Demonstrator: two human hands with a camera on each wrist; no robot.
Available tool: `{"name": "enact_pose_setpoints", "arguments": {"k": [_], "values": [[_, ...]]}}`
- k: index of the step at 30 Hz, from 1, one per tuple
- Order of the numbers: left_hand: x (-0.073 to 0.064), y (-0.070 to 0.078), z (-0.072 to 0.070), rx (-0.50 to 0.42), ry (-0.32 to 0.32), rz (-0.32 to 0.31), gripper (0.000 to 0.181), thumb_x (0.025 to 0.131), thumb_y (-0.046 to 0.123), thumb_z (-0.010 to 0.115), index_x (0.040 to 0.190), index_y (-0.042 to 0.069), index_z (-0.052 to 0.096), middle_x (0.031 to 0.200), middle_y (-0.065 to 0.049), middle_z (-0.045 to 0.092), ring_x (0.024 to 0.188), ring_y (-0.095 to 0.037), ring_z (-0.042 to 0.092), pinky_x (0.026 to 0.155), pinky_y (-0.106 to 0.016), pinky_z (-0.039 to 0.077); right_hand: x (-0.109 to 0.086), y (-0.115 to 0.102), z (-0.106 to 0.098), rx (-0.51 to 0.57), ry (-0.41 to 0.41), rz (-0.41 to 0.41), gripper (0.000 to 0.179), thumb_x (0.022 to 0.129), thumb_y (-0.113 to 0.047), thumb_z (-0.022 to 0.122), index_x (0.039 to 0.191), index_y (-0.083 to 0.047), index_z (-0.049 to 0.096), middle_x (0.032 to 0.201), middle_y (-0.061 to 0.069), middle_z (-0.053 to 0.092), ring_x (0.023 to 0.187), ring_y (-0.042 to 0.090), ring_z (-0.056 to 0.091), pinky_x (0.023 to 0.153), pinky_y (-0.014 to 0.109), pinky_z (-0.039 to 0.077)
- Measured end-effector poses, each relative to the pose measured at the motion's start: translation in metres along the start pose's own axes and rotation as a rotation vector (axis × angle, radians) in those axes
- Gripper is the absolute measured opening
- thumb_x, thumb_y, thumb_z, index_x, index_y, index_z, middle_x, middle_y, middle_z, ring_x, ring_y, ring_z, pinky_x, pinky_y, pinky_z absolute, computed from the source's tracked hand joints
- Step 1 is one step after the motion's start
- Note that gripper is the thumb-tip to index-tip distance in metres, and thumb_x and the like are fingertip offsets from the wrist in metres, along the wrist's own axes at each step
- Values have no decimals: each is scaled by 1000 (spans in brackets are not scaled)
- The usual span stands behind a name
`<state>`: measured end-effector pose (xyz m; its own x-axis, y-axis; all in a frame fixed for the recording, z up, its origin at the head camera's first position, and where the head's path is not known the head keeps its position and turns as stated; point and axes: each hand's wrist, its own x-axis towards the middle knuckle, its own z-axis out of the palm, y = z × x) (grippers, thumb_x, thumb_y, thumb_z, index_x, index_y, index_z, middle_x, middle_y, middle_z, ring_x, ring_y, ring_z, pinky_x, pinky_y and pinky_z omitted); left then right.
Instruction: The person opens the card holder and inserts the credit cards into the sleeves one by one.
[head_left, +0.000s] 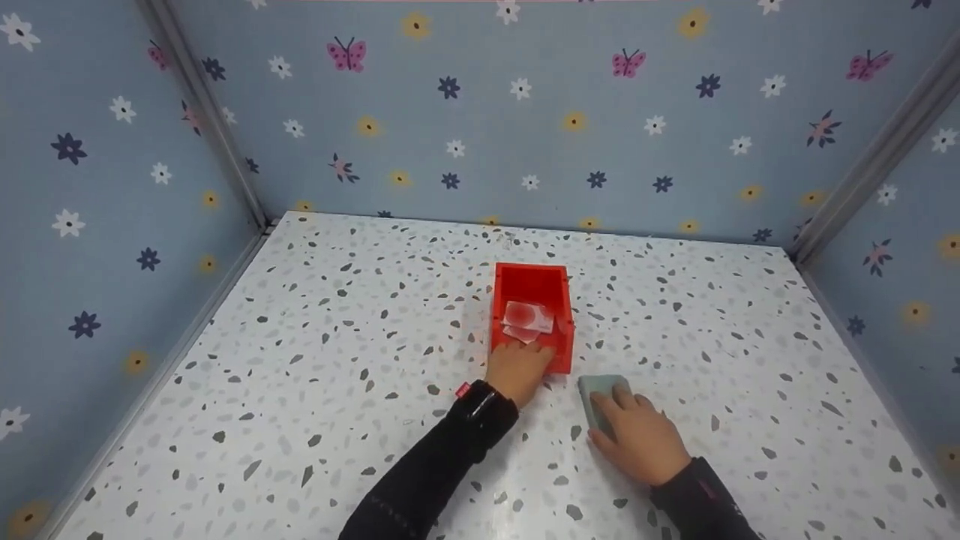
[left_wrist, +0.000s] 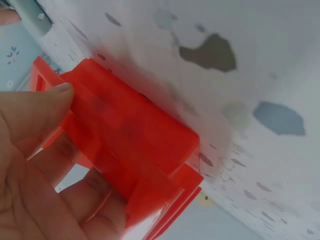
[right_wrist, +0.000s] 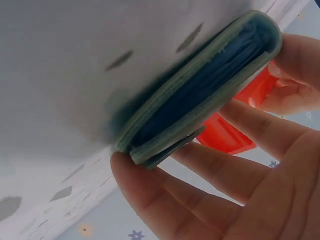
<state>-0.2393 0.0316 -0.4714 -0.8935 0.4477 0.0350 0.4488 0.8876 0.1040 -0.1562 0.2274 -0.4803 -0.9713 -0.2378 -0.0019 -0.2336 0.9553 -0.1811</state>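
A small red open-topped bin (head_left: 532, 281) stands on the speckled table. My left hand (head_left: 519, 373) grips its near wall. In the left wrist view, the thumb lies outside the red wall (left_wrist: 130, 125) and the other fingers reach inside. Within the bin lie white-and-red cards or packets (head_left: 531, 318); their exact kind is unclear. To the right of the bin, a pale green wallet (head_left: 600, 384) with a flap or tab is on the table. My right hand (head_left: 641, 441) holds it by its edges, and the right wrist view shows layered blue inside the wallet (right_wrist: 200, 95).
The white table (head_left: 315, 360) has grey speckles. A blue wall (head_left: 487, 105) with flowers and butterflies closes off the back, and similar panels (head_left: 97, 262) flank both sides, joined by grey corner posts (head_left: 862, 157).
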Motion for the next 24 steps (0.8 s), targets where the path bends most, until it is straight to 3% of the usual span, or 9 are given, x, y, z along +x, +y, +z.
{"name": "enact_pose_setpoints", "arguments": {"k": [4, 10, 16, 24], "values": [[1, 4, 1, 13, 11, 22, 29, 93, 12, 63, 121, 19, 62, 121, -3, 69, 105, -26, 64, 93, -42, 53, 0, -9, 2, -7, -10, 0, 56, 87, -40, 69, 137, -16, 57, 143, 23, 50, 122, 45, 54, 87, 68, 49], [3, 11, 3, 68, 59, 57, 27, 91, 14, 66, 117, 20, 64, 113, -2, 72, 100, -25, 67, 90, -40, 55, 1, -20, 5, -16, -22, -12, 55, 87, -39, 68, 136, -16, 58, 142, 21, 52, 122, 44, 54, 86, 60, 54], [9, 19, 2, 65, 33, 67, 31, 93, 13, 63, 123, 21, 62, 119, -2, 70, 103, -24, 66, 93, -40, 53, 1, -30, 5, 5, -77, -3, 58, 87, -41, 68, 139, -17, 56, 146, 20, 48, 124, 42, 53, 89, 59, 53], [15, 27, 3, 54, 17, 76, 33, 93, 14, 63, 124, 23, 63, 117, -1, 71, 103, -23, 66, 94, -41, 53, -2, -40, 7, 19, -18, -76, 55, 85, -39, 70, 134, -15, 60, 141, 25, 51, 119, 43, 56, 83, 56, 56]]}}
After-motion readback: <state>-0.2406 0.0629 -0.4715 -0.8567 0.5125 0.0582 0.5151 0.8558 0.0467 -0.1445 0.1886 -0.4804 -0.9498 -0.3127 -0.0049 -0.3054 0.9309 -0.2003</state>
